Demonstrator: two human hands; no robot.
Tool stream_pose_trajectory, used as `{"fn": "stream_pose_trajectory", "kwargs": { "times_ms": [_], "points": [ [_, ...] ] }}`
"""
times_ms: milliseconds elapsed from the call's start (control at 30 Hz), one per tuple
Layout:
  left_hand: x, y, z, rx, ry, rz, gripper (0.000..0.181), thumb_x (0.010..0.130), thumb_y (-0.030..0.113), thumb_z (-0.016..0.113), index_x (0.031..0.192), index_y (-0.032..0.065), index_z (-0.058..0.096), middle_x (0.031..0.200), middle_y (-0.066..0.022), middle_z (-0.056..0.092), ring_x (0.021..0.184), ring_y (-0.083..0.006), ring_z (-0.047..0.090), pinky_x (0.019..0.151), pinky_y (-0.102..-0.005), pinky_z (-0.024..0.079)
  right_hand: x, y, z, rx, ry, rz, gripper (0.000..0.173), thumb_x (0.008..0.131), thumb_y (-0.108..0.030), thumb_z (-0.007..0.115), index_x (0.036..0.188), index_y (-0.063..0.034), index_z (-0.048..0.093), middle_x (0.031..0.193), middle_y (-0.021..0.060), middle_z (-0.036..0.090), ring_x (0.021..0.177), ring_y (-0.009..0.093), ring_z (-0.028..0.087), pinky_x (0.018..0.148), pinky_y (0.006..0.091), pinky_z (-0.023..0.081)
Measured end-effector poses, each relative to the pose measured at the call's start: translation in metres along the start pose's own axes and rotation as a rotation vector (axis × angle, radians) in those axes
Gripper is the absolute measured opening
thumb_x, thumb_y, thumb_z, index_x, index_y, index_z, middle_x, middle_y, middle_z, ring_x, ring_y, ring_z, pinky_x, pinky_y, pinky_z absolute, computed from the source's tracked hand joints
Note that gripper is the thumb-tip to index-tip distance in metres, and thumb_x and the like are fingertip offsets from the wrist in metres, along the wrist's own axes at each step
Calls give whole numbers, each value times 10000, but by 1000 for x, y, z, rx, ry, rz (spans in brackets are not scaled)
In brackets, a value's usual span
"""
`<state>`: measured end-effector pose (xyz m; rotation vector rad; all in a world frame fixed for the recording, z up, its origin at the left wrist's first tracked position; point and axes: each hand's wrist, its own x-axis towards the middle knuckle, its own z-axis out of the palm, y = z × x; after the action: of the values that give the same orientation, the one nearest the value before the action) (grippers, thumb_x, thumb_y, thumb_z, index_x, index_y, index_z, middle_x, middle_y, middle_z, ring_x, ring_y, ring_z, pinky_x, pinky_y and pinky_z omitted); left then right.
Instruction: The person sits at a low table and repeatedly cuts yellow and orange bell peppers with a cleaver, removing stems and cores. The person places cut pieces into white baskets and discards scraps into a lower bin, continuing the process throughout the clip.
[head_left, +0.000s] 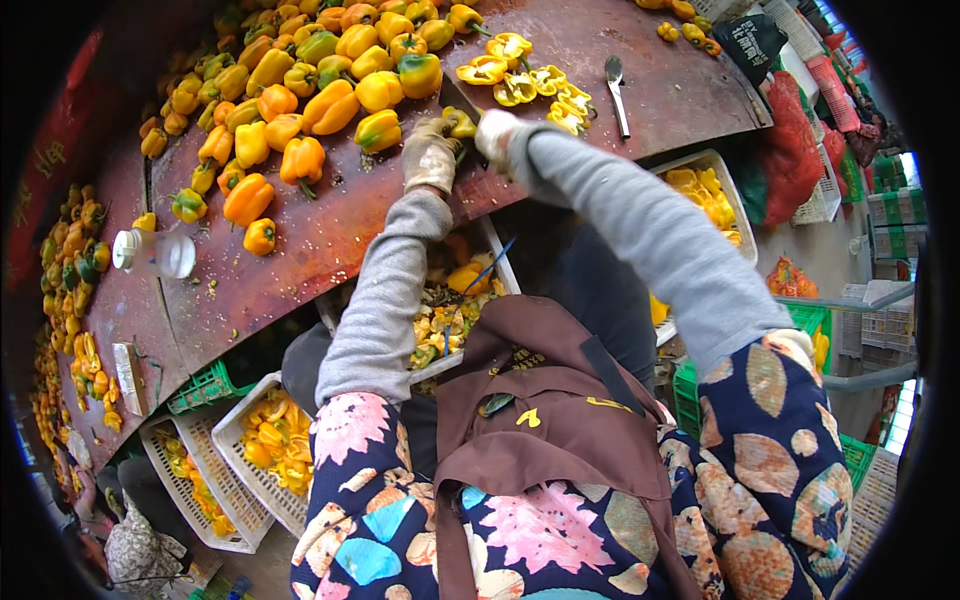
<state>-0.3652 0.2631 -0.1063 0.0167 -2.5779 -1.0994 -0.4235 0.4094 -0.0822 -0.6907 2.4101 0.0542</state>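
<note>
My left hand (430, 156), in a soiled glove, holds a yellow bell pepper (459, 124) at the table's near edge. Close on its right is my right hand (498, 138), gloved and blurred, closed around what looks like a knife (456, 96) with a dark blade. The knife's handle is hidden in my fist. Just beyond my right hand lie halved yellow peppers (514, 88), cut faces showing pale ribs and seeds. A large pile of whole yellow and orange bell peppers (330, 106) spreads over the table beyond my left hand.
A metal spoon (616, 97) lies on the reddish table (300, 262). A clear jar (161, 253) lies on its side at left. Below stand a scrap-filled crate (436, 366), a white crate of cut peppers (225, 420) and another at right (718, 159). Another person (139, 536) is at lower left.
</note>
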Motion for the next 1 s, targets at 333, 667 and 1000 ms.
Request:
{"fn": "stream_pose_trajectory", "kwargs": {
  "times_ms": [333,667,1000],
  "points": [
    [15,49,31,-599,44,-2,375,782,93,744,1151,102,674,1056,-169,654,918,-295,654,853,-334,517,-33,56,14,93,940,168,316,878,-299,621,1002,-8,614,720,198,643,693,357,657,632,438,520],
    [130,10,-39,475,-156,-21,470,854,345,650,1310,251,579,1304,-124,589,1197,-281,559,989,-443,366,-131,-12,8,1203,405,295,168,885,-163,605,973,-24,572,689,193,598,501,269,568,487,393,474],
    [106,33,-4,378,-385,-248,597,870,612,552,877,42,729,806,-175,674,835,-322,678,738,-422,517,-116,44,25,827,486,315,209,881,-205,594,1031,-67,639,796,198,603,782,303,649,680,386,516]
  ]
}}
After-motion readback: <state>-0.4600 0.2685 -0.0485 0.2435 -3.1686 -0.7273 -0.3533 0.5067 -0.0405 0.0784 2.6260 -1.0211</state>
